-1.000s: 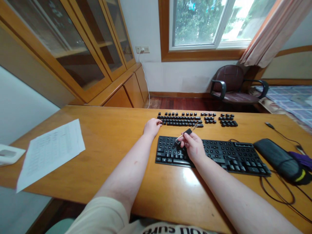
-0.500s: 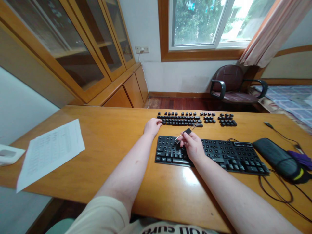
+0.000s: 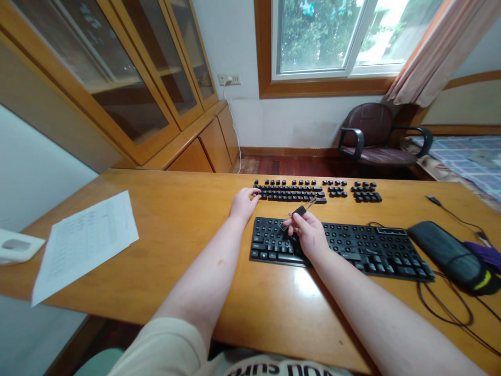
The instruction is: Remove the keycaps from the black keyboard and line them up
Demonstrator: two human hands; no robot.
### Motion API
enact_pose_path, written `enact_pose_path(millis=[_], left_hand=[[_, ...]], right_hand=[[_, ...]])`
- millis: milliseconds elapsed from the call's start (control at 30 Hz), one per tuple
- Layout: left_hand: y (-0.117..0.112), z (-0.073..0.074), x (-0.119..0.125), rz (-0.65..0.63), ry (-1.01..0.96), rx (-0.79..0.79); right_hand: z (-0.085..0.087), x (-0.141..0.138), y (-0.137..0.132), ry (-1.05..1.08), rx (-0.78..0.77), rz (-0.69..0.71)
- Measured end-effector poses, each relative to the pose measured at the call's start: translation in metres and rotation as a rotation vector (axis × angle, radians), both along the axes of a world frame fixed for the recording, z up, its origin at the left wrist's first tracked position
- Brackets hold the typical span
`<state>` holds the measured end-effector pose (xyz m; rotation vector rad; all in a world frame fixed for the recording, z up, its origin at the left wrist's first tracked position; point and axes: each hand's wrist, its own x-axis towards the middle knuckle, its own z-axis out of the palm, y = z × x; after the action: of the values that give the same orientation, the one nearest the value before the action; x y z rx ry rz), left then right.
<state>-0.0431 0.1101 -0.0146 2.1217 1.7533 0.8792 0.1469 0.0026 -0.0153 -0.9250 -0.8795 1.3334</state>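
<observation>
A black keyboard lies on the wooden desk in front of me. Behind it, several loose black keycaps are laid out in rows like a keyboard layout. My right hand hovers over the keyboard's left half, fingers pinched on a small wire keycap puller with a black grip. My left hand rests on the desk at the left end of the keycap rows, fingers curled and touching the nearest caps.
A printed sheet of paper lies at the desk's left, with a white object beyond it. A black pouch and cables sit at the right. A brown armchair stands under the window.
Barely anything has moved. My right hand with the puller has shifted slightly left and lower over the keyboard; my left hand stays by the keycaps.
</observation>
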Motion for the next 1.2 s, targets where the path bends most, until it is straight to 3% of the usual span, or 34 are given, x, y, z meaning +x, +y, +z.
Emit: enact_pose_path(millis=[100, 200, 267, 333, 433, 500, 600, 767, 1100, 1200], left_hand=[[-0.018, 0.022, 0.000, -0.052, -0.055, 0.052], [-0.048, 0.045, -0.001, -0.189, -0.053, 0.063], [-0.073, 0.052, -0.004, -0.311, -0.038, 0.038], [-0.096, 0.050, -0.011, -0.365, 0.012, -0.030], [-0.118, 0.033, -0.021, -0.249, -0.014, -0.137], [-0.122, 0.020, -0.026, -0.223, -0.056, -0.183], [-0.119, 0.009, -0.026, -0.285, -0.052, -0.218], [-0.112, 0.013, -0.020, -0.374, 0.011, -0.232], [-0.113, 0.014, -0.021, -0.384, -0.020, -0.266], [-0.113, 0.014, -0.021, -0.376, -0.030, -0.279]], right_hand=[[-0.001, -0.004, -0.002, -0.075, 0.001, 0.066], [-0.002, -0.008, -0.006, -0.206, 0.042, 0.149], [-0.002, -0.009, -0.007, -0.351, 0.100, 0.185], [-0.003, -0.009, -0.008, -0.516, 0.157, 0.186], [-0.005, -0.009, -0.006, -0.661, 0.174, 0.168], [-0.010, -0.011, -0.003, -0.650, 0.142, 0.162], [-0.017, -0.015, 0.000, -0.574, 0.101, 0.142], [-0.021, -0.018, 0.003, -0.600, 0.088, 0.121], [-0.012, -0.026, 0.004, -0.518, -0.035, 0.147], [-0.012, -0.026, 0.003, -0.558, -0.006, 0.151]])
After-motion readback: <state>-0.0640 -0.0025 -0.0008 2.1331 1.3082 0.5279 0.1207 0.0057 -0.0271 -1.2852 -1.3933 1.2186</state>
